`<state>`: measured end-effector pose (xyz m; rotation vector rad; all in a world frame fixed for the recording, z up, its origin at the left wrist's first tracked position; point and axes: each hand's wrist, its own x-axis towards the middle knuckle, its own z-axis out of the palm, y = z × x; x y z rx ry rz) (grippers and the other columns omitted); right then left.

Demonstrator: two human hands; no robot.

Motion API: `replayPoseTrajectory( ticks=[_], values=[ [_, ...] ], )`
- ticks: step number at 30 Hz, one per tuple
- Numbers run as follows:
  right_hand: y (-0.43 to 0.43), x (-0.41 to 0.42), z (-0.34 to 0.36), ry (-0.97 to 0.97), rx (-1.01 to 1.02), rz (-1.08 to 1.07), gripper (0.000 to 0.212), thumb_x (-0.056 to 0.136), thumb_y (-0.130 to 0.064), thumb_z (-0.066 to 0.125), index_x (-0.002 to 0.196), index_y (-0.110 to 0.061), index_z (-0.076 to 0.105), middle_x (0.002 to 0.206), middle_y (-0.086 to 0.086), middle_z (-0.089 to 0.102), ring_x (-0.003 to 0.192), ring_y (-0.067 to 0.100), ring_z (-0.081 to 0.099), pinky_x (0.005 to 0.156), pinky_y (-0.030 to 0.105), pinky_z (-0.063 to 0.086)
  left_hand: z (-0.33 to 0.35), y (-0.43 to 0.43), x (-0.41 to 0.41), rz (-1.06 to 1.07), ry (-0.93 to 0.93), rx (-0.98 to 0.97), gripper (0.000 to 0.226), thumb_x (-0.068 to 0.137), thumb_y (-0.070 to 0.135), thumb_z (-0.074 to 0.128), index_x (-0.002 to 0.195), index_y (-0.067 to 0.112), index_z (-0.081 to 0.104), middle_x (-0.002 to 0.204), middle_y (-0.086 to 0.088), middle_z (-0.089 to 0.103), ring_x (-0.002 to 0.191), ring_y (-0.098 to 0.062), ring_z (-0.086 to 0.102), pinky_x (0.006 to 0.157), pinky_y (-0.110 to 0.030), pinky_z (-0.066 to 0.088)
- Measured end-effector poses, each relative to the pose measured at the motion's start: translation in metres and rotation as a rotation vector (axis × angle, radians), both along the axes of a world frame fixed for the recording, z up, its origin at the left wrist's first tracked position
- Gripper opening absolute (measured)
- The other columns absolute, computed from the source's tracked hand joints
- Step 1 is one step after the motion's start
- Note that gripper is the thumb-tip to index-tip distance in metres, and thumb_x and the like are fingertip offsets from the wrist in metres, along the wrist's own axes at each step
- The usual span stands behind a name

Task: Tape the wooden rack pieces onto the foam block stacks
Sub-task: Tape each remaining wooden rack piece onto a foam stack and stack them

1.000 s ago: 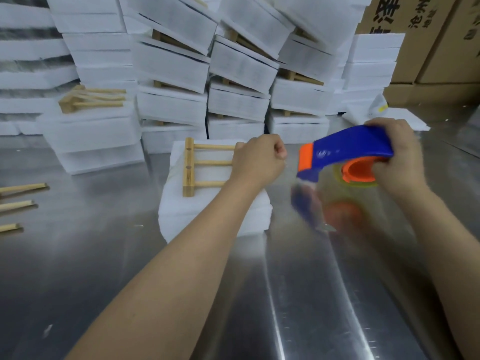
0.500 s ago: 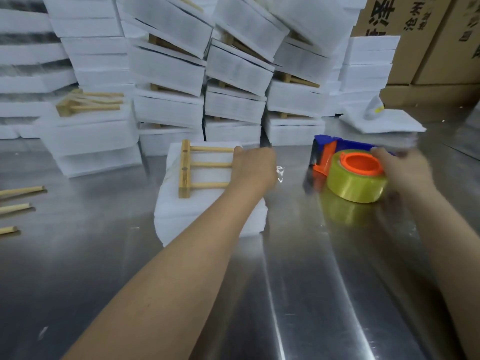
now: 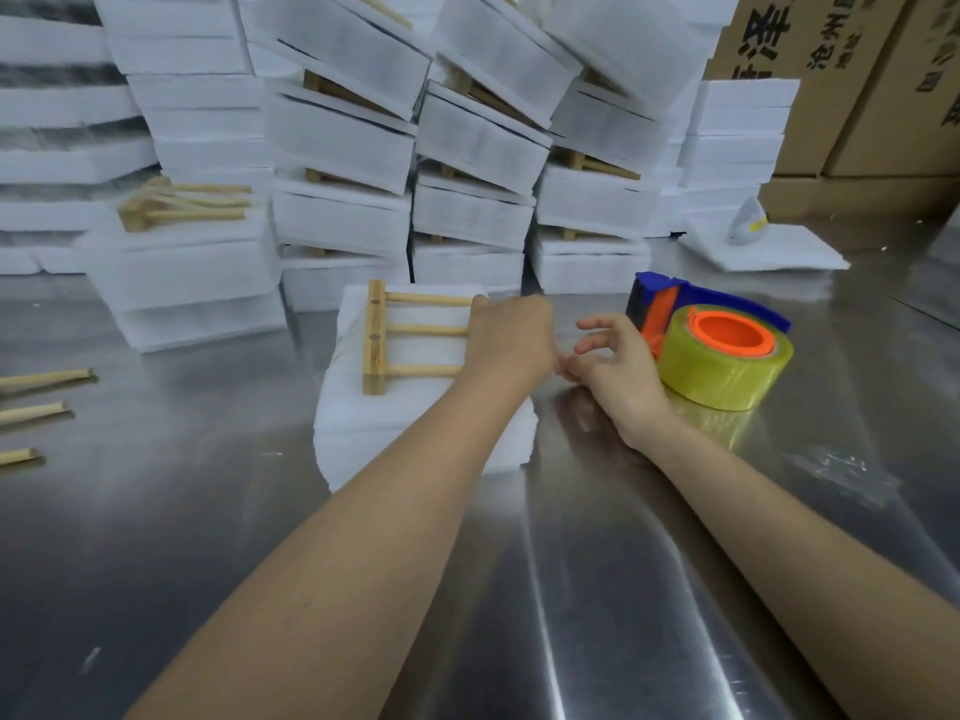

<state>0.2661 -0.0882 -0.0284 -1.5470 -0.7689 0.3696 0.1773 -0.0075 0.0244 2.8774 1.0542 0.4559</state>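
Observation:
A wooden rack (image 3: 375,337), one crossbar with three dowels, lies flat on a white foam block stack (image 3: 415,433) in the middle of the steel table. My left hand (image 3: 511,340) rests on the rack's right end with its fingers curled over it; the fingertips are hidden. My right hand (image 3: 608,366) hovers just right of the left hand, fingers loosely spread and holding nothing. A blue and orange tape dispenser (image 3: 727,356) with a yellowish roll lies on the table directly right of that hand.
Leaning piles of foam stacks (image 3: 467,148) with racks fill the back. Another rack (image 3: 182,205) lies on a foam stack at left. Loose dowels (image 3: 47,379) sit at the left edge. Cardboard boxes (image 3: 857,96) stand back right, above a foam sheet (image 3: 769,249).
My right hand has lowered the tape dispenser onto the table, let go of it and moved left toward my left hand. The left hand has stayed on the rack.

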Motion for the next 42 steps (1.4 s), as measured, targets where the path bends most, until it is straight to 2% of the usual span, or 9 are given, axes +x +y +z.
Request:
replayPoseTrajectory(
  ticks=[4,9,13,17,20,24,27,35,42],
  values=[
    [0.001,-0.009,0.001,-0.375,-0.114,0.005,0.027,0.083,0.010,0.060,0.095,-0.012,0.051,0.091,0.012,0.051,0.068,0.018,0.056,0.060,0.015,0.044,0.001,-0.005,0.001,0.001,-0.039,0.001,0.005,0.092,0.017,0.053,0.095,0.013,0.053,0.108,-0.007,0.060,0.100,-0.024,0.050,0.092,-0.032,0.032],
    [0.003,-0.013,-0.003,-0.742,-0.209,0.060,0.022,0.082,0.013,0.051,0.089,-0.009,0.053,0.095,0.010,0.048,0.071,0.015,0.047,0.065,0.014,0.032,0.019,-0.004,-0.033,-0.139,-0.662,-0.332,0.047,0.092,0.003,0.045,0.139,0.007,0.046,0.141,-0.008,0.049,0.132,-0.020,0.043,0.101,-0.018,0.029],
    [0.009,-0.016,-0.013,-0.929,-0.249,0.164,0.032,0.081,0.014,0.046,0.097,-0.013,0.053,0.099,-0.002,0.036,0.060,0.007,0.042,0.061,0.018,0.036,0.007,0.037,-0.111,0.019,-1.061,-0.164,0.041,0.088,0.016,0.044,0.125,0.020,0.061,0.124,0.007,0.062,0.113,-0.005,0.054,0.097,-0.015,0.038],
    [0.017,-0.025,-0.010,-1.049,-0.362,0.085,0.010,0.082,-0.031,0.056,0.086,-0.029,0.047,0.079,-0.006,0.047,0.051,0.012,0.042,0.058,0.033,0.035,-0.036,0.062,-0.153,0.203,-0.898,-0.622,0.029,0.102,0.019,0.037,0.109,0.009,0.063,0.111,-0.009,0.065,0.100,-0.013,0.055,0.086,-0.024,0.041],
    [0.027,-0.036,-0.009,-0.992,-0.400,0.077,0.024,0.082,-0.054,0.043,0.082,-0.030,0.041,0.070,-0.002,0.054,0.063,0.014,0.052,0.057,0.033,0.032,-0.044,0.057,-0.152,0.084,-0.949,-1.065,0.036,0.104,0.034,0.033,0.103,0.018,0.064,0.100,-0.001,0.069,0.095,-0.012,0.063,0.085,-0.022,0.047],
    [0.027,-0.043,-0.005,-1.002,-0.352,0.042,0.011,0.096,-0.041,0.037,0.092,-0.031,0.038,0.100,0.001,0.054,0.080,0.019,0.051,0.066,0.031,0.038,-0.042,0.056,-0.154,-0.007,-0.952,-1.041,0.039,0.100,0.045,0.039,0.116,0.021,0.065,0.116,0.005,0.070,0.112,-0.010,0.062,0.101,-0.030,0.043],
    [0.023,-0.048,0.000,-0.911,-0.352,-0.008,0.010,0.093,-0.044,0.038,0.095,-0.034,0.040,0.077,-0.004,0.057,0.067,0.014,0.053,0.052,0.030,0.028,-0.037,0.046,-0.149,-0.071,-1.071,-1.133,0.055,0.095,0.045,0.049,0.146,0.028,0.038,0.148,0.003,0.044,0.133,-0.017,0.046,0.114,-0.043,0.032],
    [0.012,-0.055,0.007,-0.072,-0.010,0.165,0.027,0.092,-0.019,0.045,0.066,-0.021,0.042,0.054,-0.012,0.046,0.051,0.002,0.042,0.046,0.014,0.038,-0.032,0.036,-0.150,-0.292,-1.354,-1.282,0.068,0.084,0.029,0.060,0.147,0.034,0.034,0.139,0.001,0.055,0.122,-0.023,0.057,0.102,-0.045,0.046],
    [-0.003,-0.053,0.032,0.076,0.090,0.128,0.034,0.094,0.010,0.043,0.108,-0.008,0.068,0.102,0.007,0.070,0.088,0.013,0.064,0.080,0.028,0.054,-0.020,0.026,-0.139,-0.338,-1.362,-1.699,0.045,0.094,0.039,0.043,0.131,0.016,0.054,0.117,-0.013,0.065,0.107,-0.032,0.062,0.094,-0.048,0.051]
  ],
)
